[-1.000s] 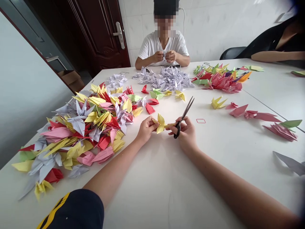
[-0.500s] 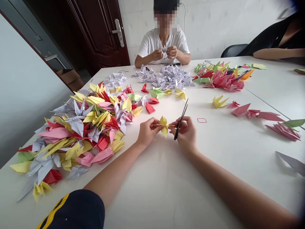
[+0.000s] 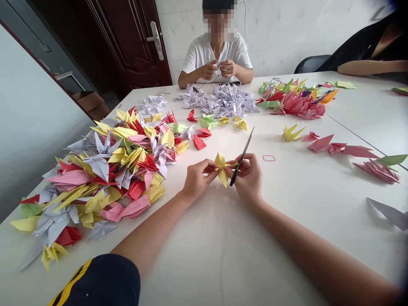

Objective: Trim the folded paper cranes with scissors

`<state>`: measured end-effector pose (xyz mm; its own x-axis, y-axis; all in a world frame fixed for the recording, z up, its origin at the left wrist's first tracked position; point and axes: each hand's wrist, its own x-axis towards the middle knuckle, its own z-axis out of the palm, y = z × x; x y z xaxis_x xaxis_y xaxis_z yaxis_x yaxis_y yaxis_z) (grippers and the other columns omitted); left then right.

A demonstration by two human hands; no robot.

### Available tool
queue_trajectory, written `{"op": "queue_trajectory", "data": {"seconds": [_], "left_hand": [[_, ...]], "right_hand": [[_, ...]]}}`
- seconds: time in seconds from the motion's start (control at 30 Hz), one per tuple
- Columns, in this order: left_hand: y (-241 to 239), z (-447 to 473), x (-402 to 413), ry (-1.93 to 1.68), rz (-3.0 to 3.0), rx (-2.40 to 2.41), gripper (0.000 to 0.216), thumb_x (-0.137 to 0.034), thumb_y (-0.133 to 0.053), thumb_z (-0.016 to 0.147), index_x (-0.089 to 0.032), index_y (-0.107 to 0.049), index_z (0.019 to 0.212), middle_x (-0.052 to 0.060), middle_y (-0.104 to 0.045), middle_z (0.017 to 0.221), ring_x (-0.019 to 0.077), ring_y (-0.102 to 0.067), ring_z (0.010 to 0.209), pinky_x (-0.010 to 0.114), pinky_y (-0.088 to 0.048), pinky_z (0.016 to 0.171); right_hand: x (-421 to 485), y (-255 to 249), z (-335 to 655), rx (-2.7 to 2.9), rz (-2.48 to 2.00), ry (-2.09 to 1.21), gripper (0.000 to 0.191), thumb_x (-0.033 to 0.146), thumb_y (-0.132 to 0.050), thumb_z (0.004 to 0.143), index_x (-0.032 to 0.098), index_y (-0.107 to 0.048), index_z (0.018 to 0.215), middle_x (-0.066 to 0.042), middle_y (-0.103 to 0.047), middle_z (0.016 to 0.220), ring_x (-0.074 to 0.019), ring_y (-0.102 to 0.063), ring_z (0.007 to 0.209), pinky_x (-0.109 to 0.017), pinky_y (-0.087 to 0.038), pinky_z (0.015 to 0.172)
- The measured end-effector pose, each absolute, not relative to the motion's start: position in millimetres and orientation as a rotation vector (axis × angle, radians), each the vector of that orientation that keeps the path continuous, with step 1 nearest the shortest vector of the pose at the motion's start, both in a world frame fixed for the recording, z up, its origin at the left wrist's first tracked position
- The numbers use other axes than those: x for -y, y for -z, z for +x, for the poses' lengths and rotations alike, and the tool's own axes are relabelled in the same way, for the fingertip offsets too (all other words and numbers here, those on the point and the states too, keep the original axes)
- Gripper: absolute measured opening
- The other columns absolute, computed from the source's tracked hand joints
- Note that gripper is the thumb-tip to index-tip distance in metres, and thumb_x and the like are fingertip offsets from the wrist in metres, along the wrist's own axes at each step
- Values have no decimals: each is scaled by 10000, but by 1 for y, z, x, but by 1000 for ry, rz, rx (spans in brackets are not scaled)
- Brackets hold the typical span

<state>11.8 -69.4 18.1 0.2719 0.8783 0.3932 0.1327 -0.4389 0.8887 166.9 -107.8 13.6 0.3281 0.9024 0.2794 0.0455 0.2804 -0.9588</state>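
Observation:
A yellow folded paper crane (image 3: 222,169) is held above the table between my two hands, its wings turned up and down. The thumb and fingers of my left hand (image 3: 198,177) pinch its left side. My right hand (image 3: 249,176) pinches the pointed part at the right. A slim pair of dark tweezers (image 3: 241,157) is also tucked in my right hand, tips pointing up and away from the crane. Left of my hands lies a large pile of mixed yellow, red, pink and pale paper cranes (image 3: 105,170).
Across the white table (image 3: 191,263) a person in a white shirt (image 3: 219,59) works with both hands behind a heap of pale cranes (image 3: 223,100). Colourful folded papers (image 3: 298,104) lie at the back right, pink pieces (image 3: 360,151) at the right. Another person's arm (image 3: 369,67) rests beyond.
The yellow crane has tilted slightly, and more of its pointed right part shows at my right fingers. The tweezers have turned a little in my right hand. The view has shifted slightly.

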Motion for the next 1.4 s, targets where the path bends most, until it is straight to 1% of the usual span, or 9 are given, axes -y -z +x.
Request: {"op": "queue_trajectory", "data": {"seconds": [0.17, 0.3, 0.4, 0.6, 0.7, 0.87, 1.13, 1.23, 1.4], "left_hand": [[-18, 16, 72, -1248, 1672, -933, 291, -445, -741, 812, -169, -650, 808, 36, -711, 809, 145, -679, 752, 267, -580, 728], [-19, 19, 74, -1255, 1573, -913, 303, -437, -757, 795, -159, -637, 802, 68, -736, 902, 156, -695, 791, 279, -585, 735], [-20, 20, 74, -1266, 1526, -917, 325, -440, -766, 781, -155, -610, 767, 90, -742, 953, 165, -700, 811, 271, -579, 703], [-22, 22, 74, -1277, 1521, -962, 302, -426, -766, 776, -157, -629, 793, 48, -711, 835, 146, -692, 723, 242, -568, 646], [-22, 23, 76, -1278, 1538, -997, 260, -394, -759, 787, -153, -668, 823, 46, -719, 815, 156, -710, 726, 243, -581, 666], [-20, 24, 77, -1349, 1587, -1090, 248, -391, -747, 800, -152, -691, 763, 37, -725, 750, 148, -699, 667, 241, -584, 640], [-22, 27, 81, -1503, 1718, -1085, 165, -315, -717, 834, -158, -728, 784, 53, -719, 817, 135, -694, 727, 238, -613, 688], [-22, 28, 83, -1519, 1736, -1061, 159, -310, -713, 844, -159, -727, 799, 58, -713, 849, 130, -690, 755, 231, -616, 688], [-22, 28, 83, -1506, 1719, -1064, 164, -304, -712, 848, -150, -717, 790, 64, -703, 881, 122, -686, 768, 211, -603, 661]], "right_hand": [[108, -14, 164, 1005, -1071, -776, 413, 304, -810, 709, 287, -464, 933, -10, -674, 870, -215, -685, 826, -355, -580, 693], [110, -17, 161, 963, -1052, -775, 385, 334, -788, 731, 292, -460, 927, -1, -647, 854, -202, -676, 797, -349, -573, 674], [111, -18, 159, 969, -1039, -765, 376, 331, -770, 745, 295, -445, 931, 8, -628, 837, -199, -676, 805, -363, -578, 707], [110, -18, 158, 944, -1037, -776, 401, 294, -795, 714, 289, -452, 923, 13, -624, 831, -190, -668, 814, -352, -572, 718], [109, -16, 159, 942, -1038, -776, 405, 276, -802, 708, 283, -461, 925, 11, -626, 839, -187, -668, 821, -333, -570, 696], [109, -11, 159, 1000, -1058, -765, 413, 251, -804, 713, 278, -472, 958, 10, -631, 880, -186, -662, 849, -310, -571, 655], [111, -13, 156, 1001, -1139, -711, 461, 284, -845, 672, 271, -482, 956, 14, -640, 872, -183, -655, 835, -309, -572, 659], [111, -14, 157, 960, -1161, -753, 463, 317, -849, 672, 262, -473, 936, 10, -667, 834, -188, -677, 794, -317, -568, 665], [112, -15, 158, 948, -1154, -802, 469, 326, -851, 671, 262, -453, 909, 36, -660, 719, -163, -644, 644, -267, -504, 553]]}}
